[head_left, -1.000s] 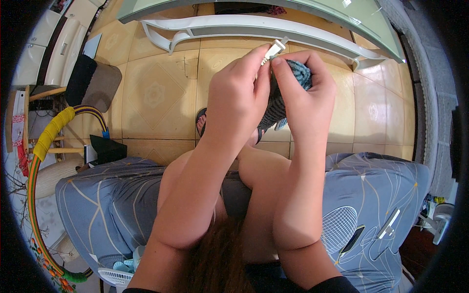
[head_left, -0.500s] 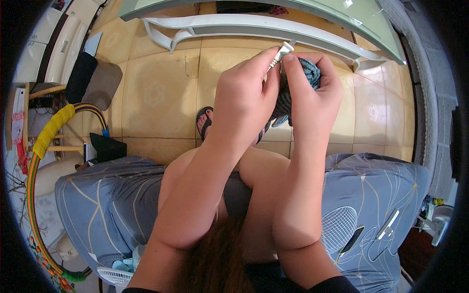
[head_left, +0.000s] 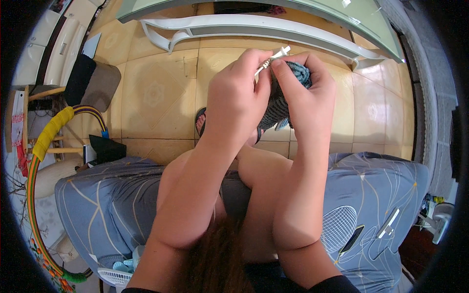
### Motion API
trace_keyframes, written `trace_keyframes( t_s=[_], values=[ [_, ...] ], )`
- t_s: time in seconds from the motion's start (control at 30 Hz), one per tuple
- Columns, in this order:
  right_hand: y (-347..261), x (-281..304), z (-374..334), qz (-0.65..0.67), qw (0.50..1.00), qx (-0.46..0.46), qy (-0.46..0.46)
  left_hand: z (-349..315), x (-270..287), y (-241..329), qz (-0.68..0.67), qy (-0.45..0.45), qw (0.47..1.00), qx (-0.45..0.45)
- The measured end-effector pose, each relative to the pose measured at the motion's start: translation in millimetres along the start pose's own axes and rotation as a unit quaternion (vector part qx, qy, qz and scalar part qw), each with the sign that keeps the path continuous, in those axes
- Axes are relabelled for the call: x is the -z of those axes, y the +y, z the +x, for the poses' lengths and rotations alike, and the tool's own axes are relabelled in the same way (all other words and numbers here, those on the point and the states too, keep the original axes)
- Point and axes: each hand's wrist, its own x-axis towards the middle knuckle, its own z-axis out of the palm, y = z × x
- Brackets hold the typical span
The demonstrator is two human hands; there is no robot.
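My left hand point(head_left: 240, 95) is closed, pinching a white cable plug point(head_left: 279, 53) with a ribbed neck. A short piece of its white cord shows between the fingers. My right hand point(head_left: 309, 95) is wrapped round a knitted piece point(head_left: 299, 73) in teal and dark grey, whose striped lower part hangs between the two hands. The right thumb rests against or very near the plug; I cannot tell whether it touches. Both hands are raised in front of my knees, close together. My palms hide much of the knitting.
Ahead stands a glass-topped table point(head_left: 312, 13) with a white lower bar point(head_left: 254, 25). A patterned grey-blue cover point(head_left: 117, 195) lies under me. To the right are a racket point(head_left: 339, 227), a phone point(head_left: 352, 239) and a white corded device point(head_left: 388, 223). A taped hoop point(head_left: 34, 195) stands at left.
Both hands have shifted slightly left and down. The plug has tipped further to the right, and more of the striped knitting shows between my hands.
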Motion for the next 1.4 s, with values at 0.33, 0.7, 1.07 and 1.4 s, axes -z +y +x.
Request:
trace_keyframes(
  t_s=[0.33,0.7,1.07,1.4],
  values=[
    [-1.6,3.6,1.1,0.009,0.999,-0.025,0.029,1.0,2.5,9.4,-0.011,-0.009,0.999,0.029],
    [-2.6,3.5,0.0,0.001,0.999,-0.024,-0.021,2.9,5.4,11.7,0.019,-0.017,0.999,0.039],
    [-1.1,1.6,0.4,0.005,1.000,-0.018,0.013,2.7,9.5,19.9,0.038,-0.041,0.996,0.071],
    [-3.7,0.8,-1.0,0.006,1.000,-0.011,-0.025,2.9,4.0,8.8,0.004,0.012,1.000,-0.003]
  ],
)
